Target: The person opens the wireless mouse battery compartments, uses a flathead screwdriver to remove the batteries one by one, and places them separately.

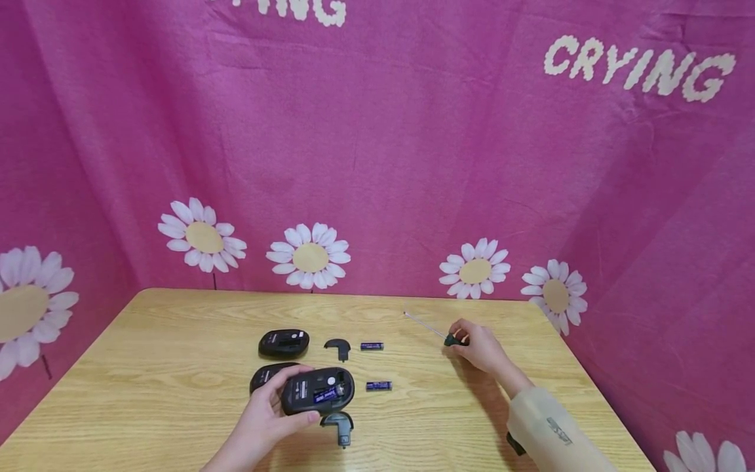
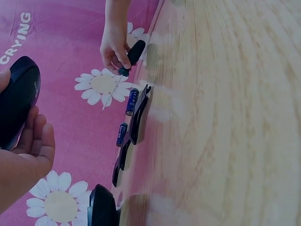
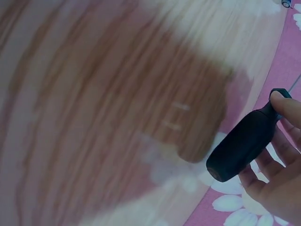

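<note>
My left hand (image 1: 272,414) holds a black computer mouse (image 1: 302,381) above the table, underside facing up. A blue battery (image 1: 326,395) lies slanted in its open compartment. In the left wrist view, the thumb and fingers grip the mouse (image 2: 19,101) from its sides. Over the right part of the table, my right hand (image 1: 480,349) grips a screwdriver (image 1: 455,340) by its dark handle, the thin shaft pointing to the far left. The right wrist view shows the thick screwdriver handle (image 3: 242,146) between thumb and fingers, with its tip out of view.
Two more upturned mice, one farther back (image 1: 284,343) and one partly behind the left hand (image 1: 263,375), lie on the wooden table (image 1: 147,393). Two black battery covers (image 1: 338,345) and two loose batteries (image 1: 379,386) lie nearby. A pink flowered curtain (image 1: 383,164) surrounds the table.
</note>
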A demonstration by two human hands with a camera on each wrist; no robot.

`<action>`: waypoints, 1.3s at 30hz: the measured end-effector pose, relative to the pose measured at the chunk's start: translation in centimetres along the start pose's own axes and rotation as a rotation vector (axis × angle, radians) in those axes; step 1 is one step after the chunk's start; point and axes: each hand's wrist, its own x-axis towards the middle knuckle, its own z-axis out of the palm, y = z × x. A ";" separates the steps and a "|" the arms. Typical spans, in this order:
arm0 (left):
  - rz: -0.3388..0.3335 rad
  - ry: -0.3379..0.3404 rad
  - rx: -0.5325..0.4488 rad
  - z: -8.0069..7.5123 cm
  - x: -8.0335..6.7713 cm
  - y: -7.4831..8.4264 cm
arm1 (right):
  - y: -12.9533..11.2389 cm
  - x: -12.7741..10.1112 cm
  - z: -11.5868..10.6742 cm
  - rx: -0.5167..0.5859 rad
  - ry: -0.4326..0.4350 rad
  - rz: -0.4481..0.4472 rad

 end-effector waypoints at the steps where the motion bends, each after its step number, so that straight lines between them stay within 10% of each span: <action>1: -0.003 0.000 -0.001 0.0 0.0 0.0 | 0.1 0.0 0.1 -0.001 -0.003 0.002; 22: -0.006 -0.012 0.006 0.2 0.1 0.0 | 0.4 0.1 0.7 -0.004 -0.018 -0.011; 39: -0.010 0.004 0.018 0.2 0.1 0.1 | -2.3 -0.8 -2.9 -0.004 0.017 -0.119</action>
